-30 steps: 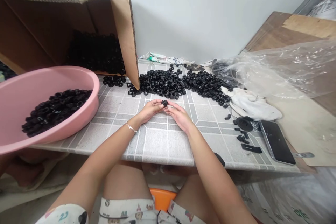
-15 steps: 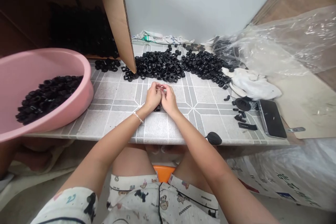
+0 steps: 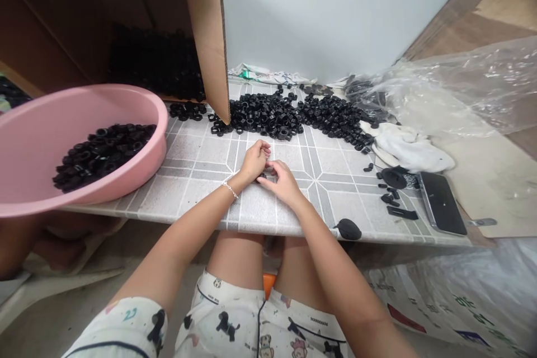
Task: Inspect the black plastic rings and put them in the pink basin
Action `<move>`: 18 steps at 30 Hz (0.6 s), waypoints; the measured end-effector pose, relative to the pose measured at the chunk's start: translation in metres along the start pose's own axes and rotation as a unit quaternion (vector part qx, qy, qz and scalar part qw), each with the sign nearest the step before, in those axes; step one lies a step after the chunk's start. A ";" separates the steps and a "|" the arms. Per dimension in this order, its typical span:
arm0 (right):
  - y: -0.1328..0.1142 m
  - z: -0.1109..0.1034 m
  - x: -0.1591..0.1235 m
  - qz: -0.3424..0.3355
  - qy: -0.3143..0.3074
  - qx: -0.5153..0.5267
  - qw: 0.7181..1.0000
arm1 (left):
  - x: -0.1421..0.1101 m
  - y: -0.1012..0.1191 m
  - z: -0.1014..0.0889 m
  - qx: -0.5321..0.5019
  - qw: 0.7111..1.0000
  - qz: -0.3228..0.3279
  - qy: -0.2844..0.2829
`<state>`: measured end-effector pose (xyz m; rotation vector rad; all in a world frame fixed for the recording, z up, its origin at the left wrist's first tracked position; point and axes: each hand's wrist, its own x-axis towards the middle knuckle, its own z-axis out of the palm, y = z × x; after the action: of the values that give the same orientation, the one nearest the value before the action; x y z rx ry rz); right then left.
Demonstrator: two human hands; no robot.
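Hands (image 3: 282,180) parted around black hex nut (image 3: 262,178)

Hex nuts (image 3: 262,117) matte black; basin (image 3: 155,145) pink; surface (image 3: 197,151) pale grey tile pattern, white lines; shorts (image 3: 235,305) white, black cartoon-dog print.

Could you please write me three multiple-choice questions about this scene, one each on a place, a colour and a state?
1. Where does the main heap of black hex nuts lie?
A) On the tiled counter, beyond the left hand and right hand
B) On the floor
C) On the person's lap

2. What colour is the plastic basin?
A) Blue
B) Green
C) Pink

3. What state is the cardboard box in?
A) Taped shut
B) Open, with a flap standing up
C) Crushed flat

Answers:
1. A, as the heap sits on the tiles past both hands.
2. C, as its rim and walls show pink.
3. B, as dark nuts show inside behind the raised flap.
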<state>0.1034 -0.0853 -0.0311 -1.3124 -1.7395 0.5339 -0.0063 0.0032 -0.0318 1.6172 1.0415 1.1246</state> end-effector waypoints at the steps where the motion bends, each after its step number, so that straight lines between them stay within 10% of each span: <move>1: 0.000 0.001 0.000 -0.006 -0.009 -0.014 1.000 | 0.000 0.000 0.000 -0.013 1.000 -0.002 0.001; 6: 0.005 0.005 0.002 -0.007 -0.009 0.018 1.000 | 0.003 0.004 -0.007 -0.097 0.994 -0.051 -0.013; 14: 0.006 -0.002 0.032 -0.014 0.231 0.059 0.971 | -0.002 0.018 -0.024 -0.208 0.961 -0.093 -0.158; 18: 0.009 0.004 0.061 -0.067 0.219 0.011 0.973 | -0.001 0.016 -0.024 -0.296 0.944 -0.099 -0.104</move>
<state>0.1013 -0.0256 -0.0171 -1.1806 -1.4347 0.1682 -0.0275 0.0030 -0.0114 1.0930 0.6256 0.9827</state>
